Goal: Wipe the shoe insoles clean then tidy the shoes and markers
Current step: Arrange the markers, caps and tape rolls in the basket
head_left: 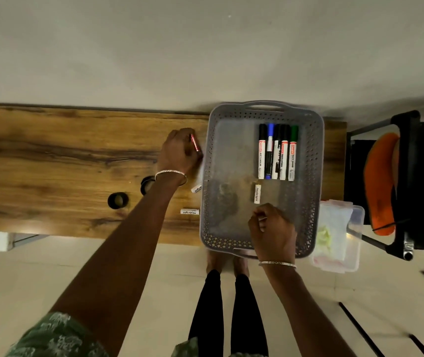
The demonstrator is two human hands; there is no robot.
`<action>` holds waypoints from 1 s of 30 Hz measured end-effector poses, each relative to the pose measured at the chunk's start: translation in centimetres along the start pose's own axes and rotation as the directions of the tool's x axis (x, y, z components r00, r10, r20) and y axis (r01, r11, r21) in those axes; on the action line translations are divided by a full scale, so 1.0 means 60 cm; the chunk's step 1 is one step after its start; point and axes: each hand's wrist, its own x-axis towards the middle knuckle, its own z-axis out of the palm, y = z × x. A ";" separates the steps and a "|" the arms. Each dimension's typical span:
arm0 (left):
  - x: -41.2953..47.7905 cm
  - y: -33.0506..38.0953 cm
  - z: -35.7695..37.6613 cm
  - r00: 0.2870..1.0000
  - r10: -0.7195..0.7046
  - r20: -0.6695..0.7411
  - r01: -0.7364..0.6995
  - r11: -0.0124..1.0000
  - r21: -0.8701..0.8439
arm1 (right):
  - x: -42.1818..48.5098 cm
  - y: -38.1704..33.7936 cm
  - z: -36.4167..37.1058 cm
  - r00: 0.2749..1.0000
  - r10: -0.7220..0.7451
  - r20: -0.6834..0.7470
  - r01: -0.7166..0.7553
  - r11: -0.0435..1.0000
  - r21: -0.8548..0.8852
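Head view: downward look at a wooden counter [51,155]; legs in black and bare feet below it at 6 o'clock.
Left hand [178,150]: low over the counter at 9 o'clock of the basket, fingers curled round a slim red marker [195,143]; bangle on the wrist.
Right hand [274,229]: over the basket's 6 o'clock end, fingers curled inward; pinching something or nothing, cannot tell.
Basket [311,161]: grey, perforated, handles at 12 and 6 o'clock; on the counter's 3 o'clock end, near edge overhanging slightly.
Whiteboard markers [277,153]: five, side by side in the basket's 1 o'clock corner, caps toward 12 o'clock; black, blue, two black, green.
White labelled stick [257,193]: inside the basket, at 12 o'clock of the right hand.
Outer white sticks [189,211]: two on the counter beside the basket's 9 o'clock wall, near the left wrist.
Orange insole [380,184]: off the counter at 3 o'clock, against a black rack [409,150], well apart from both hands.
Clear tub [357,220]: just beside the basket's 4 o'clock corner, pale cloths inside.
Black rounds [117,200]: two, at 9 o'clock of the left forearm; rings or holes, cannot tell.
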 end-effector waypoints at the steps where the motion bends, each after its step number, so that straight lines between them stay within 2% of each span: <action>1: -0.014 -0.007 -0.007 0.999 -0.027 -0.042 0.025 0.999 -0.048 | -0.003 -0.011 0.003 0.997 -0.072 -0.024 0.072 0.997 -0.001; 5: -0.083 -0.049 -0.033 0.980 -0.123 -0.157 0.096 0.980 -0.173 | -0.020 -0.083 0.042 0.909 -0.401 -0.109 0.389 0.913 -0.121; 9: -0.149 -0.072 -0.054 0.965 -0.188 -0.185 0.133 0.953 -0.271 | -0.029 -0.151 0.123 0.777 -0.630 -0.008 0.597 0.740 -0.308; 12: -0.182 -0.084 -0.062 0.957 -0.200 -0.209 0.126 0.939 -0.319 | -0.022 -0.171 0.164 0.723 -0.664 0.193 0.671 0.606 -0.427; 14: -0.195 -0.093 -0.063 0.950 -0.229 -0.212 0.144 0.926 -0.350 | -0.012 -0.178 0.176 0.732 -0.606 0.311 0.663 0.528 -0.531; 16: -0.205 -0.093 -0.066 0.946 -0.233 -0.226 0.140 0.921 -0.364 | -0.005 -0.183 0.183 0.749 -0.555 0.362 0.647 0.496 -0.579; 21: -0.219 -0.084 -0.069 0.946 -0.192 -0.262 0.084 0.924 -0.372 | -0.007 -0.191 0.185 0.744 -0.525 0.412 0.662 0.500 -0.558; 25: -0.216 -0.075 -0.078 0.932 -0.212 -0.294 0.081 0.912 -0.403 | -0.014 -0.195 0.178 0.742 -0.575 0.345 0.668 0.594 -0.448; 28: -0.209 -0.067 -0.084 0.915 -0.240 -0.324 0.089 0.905 -0.416 | -0.019 -0.189 0.154 0.812 -0.535 0.233 0.580 0.782 -0.227; 30: -0.208 -0.062 -0.089 0.907 -0.239 -0.346 0.085 0.910 -0.405 | -0.020 -0.184 0.118 0.890 -0.419 0.181 0.409 0.908 0.093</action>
